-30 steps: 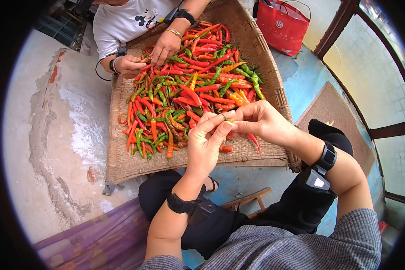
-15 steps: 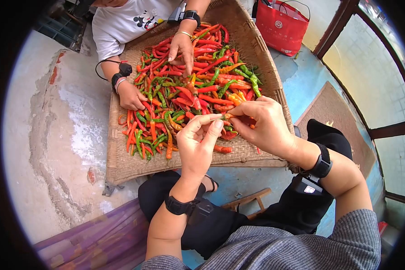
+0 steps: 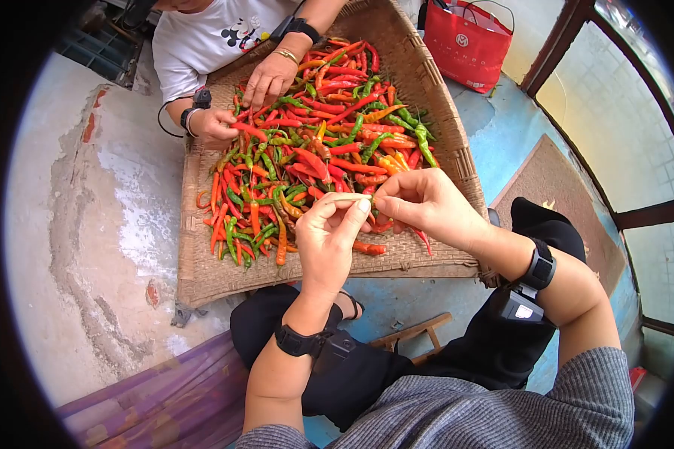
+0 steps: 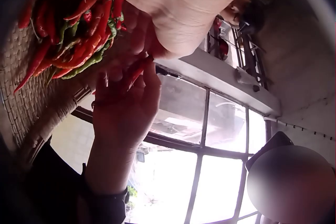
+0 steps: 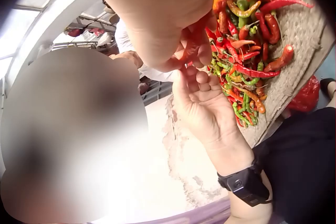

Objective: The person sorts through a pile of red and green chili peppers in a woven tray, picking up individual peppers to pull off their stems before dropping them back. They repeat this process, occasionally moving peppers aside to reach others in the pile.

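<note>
Over the near edge of a woven basket tray (image 3: 457, 258), my two hands meet at the fingertips. My right hand (image 3: 436, 208) grips a red chili pepper (image 4: 137, 73), which is partly hidden by the fingers. At the pepper's stem end, my left hand (image 3: 326, 243) pinches with thumb and forefinger; its other fingers are loosely curled in the right wrist view. A heap of red, green and orange chili peppers (image 3: 307, 161) lies in the tray just beyond both hands.
Across the tray, another person's hands (image 3: 271, 81) work at the heap, one holding a red chili (image 3: 249, 132). A red bag (image 3: 468, 45) stands behind the tray at the right. A wooden stool (image 3: 416, 333) is below. A purple cloth (image 3: 165, 396) lies at lower left.
My right hand drew slightly away from my left, then came back to its fingertips. The other person's hands reached over the heap, then returned to the far left side, one with a red chili.
</note>
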### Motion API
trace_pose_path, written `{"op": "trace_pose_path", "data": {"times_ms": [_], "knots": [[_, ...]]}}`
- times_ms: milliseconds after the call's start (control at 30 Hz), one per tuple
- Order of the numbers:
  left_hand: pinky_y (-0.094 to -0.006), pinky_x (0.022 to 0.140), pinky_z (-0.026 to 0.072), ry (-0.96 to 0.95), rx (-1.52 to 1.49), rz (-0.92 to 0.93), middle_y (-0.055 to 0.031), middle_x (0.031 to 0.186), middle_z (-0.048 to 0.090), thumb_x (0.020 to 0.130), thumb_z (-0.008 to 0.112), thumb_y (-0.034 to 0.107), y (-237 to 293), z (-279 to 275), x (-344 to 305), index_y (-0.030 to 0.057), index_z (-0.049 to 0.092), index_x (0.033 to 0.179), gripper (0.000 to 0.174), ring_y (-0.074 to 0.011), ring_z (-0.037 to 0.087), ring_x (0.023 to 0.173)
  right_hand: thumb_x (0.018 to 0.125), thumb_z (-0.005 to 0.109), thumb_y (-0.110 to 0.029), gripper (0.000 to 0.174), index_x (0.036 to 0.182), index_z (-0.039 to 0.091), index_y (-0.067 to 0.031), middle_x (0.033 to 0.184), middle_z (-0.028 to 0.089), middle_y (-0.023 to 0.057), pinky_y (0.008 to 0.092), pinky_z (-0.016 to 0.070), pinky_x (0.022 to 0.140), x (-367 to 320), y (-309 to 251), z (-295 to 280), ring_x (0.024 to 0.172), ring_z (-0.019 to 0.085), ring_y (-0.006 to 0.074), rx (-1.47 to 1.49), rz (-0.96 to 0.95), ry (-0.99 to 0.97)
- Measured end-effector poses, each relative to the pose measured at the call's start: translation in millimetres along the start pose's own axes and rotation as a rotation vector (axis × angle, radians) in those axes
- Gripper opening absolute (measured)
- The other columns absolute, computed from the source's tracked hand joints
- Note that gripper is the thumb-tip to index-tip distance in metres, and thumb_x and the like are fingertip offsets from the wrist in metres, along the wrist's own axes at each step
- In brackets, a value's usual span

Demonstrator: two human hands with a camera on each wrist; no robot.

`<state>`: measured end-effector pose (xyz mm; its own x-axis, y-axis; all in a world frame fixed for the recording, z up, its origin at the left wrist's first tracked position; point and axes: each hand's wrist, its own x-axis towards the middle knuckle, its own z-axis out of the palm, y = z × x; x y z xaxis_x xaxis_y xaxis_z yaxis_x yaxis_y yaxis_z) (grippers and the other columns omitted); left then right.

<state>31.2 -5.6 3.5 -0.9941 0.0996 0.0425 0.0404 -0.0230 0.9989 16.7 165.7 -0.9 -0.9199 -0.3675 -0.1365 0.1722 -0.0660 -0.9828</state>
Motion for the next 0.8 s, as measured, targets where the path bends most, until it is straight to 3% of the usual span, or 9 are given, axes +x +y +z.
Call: {"op": "trace_pose_path", "data": {"times_ms": [233, 567, 800], "knots": [[-0.0216, 0.062, 0.0458, -0.028, 0.010, 0.010, -0.0056, 0.082, 0.062, 0.086, 0.062, 0.005, 2.0, 1.6, -1.4, -0.0037, 0.066, 0.088, 0.010, -0.0103, 0.057, 0.067, 0.085, 0.064, -0.018, 0.018, 0.085, 0.063, 0.0000, 0.072, 0.064, 0.0038, 0.0186, 0.0421, 0.049, 0.6, -1.7, -3.2, 0.057, 0.056, 0.0062, 0.193, 0.134, -0.057], [-0.0215, 0.063, 0.0453, -0.045, 0.001, -0.005, -0.0053, 0.080, 0.061, 0.086, 0.060, 0.003, 2.6, 0.8, -1.9, -0.0039, 0.065, 0.086, 0.008, -0.0103, 0.057, 0.066, 0.085, 0.064, -0.020, 0.020, 0.084, 0.062, -0.0001, 0.071, 0.064, 0.0046, 0.0186, 0.0380, 0.044, 1.3, 3.8, -4.5, 0.054, 0.054, 0.0055, 0.168, 0.164, -0.082], [-0.0221, 0.063, 0.0457, -0.046, -0.022, 0.003, -0.0040, 0.077, 0.060, 0.086, 0.059, 0.002, -1.1, 0.1, -2.8, -0.0017, 0.062, 0.083, 0.006, -0.0103, 0.057, 0.065, 0.087, 0.064, -0.019, 0.019, 0.087, 0.061, -0.0005, 0.079, 0.066, 0.0072, 0.0173, 0.0409, 0.047, 0.5, 5.6, -2.5, 0.063, 0.059, 0.0070, 0.190, 0.156, -0.111]]}}
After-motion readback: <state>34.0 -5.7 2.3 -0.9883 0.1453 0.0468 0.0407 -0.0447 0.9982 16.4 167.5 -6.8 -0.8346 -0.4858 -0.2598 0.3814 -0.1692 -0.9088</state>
